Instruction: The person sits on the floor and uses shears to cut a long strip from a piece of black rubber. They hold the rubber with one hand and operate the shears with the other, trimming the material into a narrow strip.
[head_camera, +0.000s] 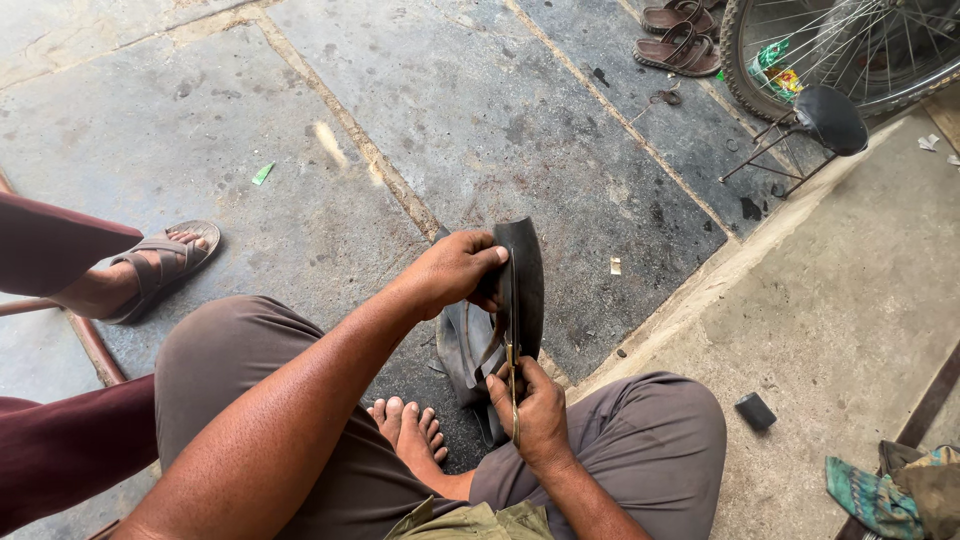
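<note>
— What has the left hand got?

— The top of a folded black rubber inner tube, fingers curled over the fold and pinching it, so the strip stands upright between the knees, above the stone floor.

— And the right hand?

— Closed around a pair of scissors, with the blades running up along the rubber. I can't tell whether the blades are biting yet.

— How does that tube handle, would you say?

— Light, soft and floppy, I'd judge. It sags wherever it isn't held, and the slack loops hang near the bare foot. Slightly grippy rather than slippery. Best pinched close to the cut line and kept taut.

— Anything else about?

— Another person's sandalled foot at the left, a bicycle wheel and a loose saddle top right, and a pair of sandals beside them.
</note>
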